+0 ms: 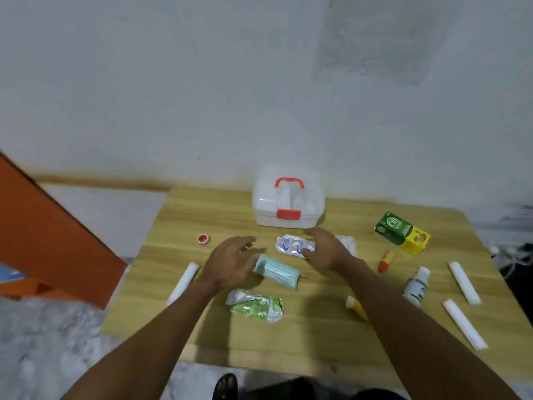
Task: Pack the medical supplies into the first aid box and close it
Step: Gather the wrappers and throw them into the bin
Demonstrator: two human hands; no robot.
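A white first aid box (288, 204) with a red handle and red latch stands closed at the back of the wooden table (317, 333). In front of it lie a silver blister pack (291, 244), a stack of blue face masks (278, 271) and a crumpled green-and-silver packet (255, 305). My left hand (230, 262) hovers open just left of the masks. My right hand (324, 249) is open, its fingers spread over the blister pack's right end. Neither hand holds anything.
A red tape roll (203, 239) and a white roll (183, 282) lie at left. At right are a green-yellow carton (402, 232), an orange-red tube (386, 261), a white bottle (416, 285), a yellow tube (357, 306) and two white rolls (463, 281) (464, 323). An orange board (52, 235) leans at left.
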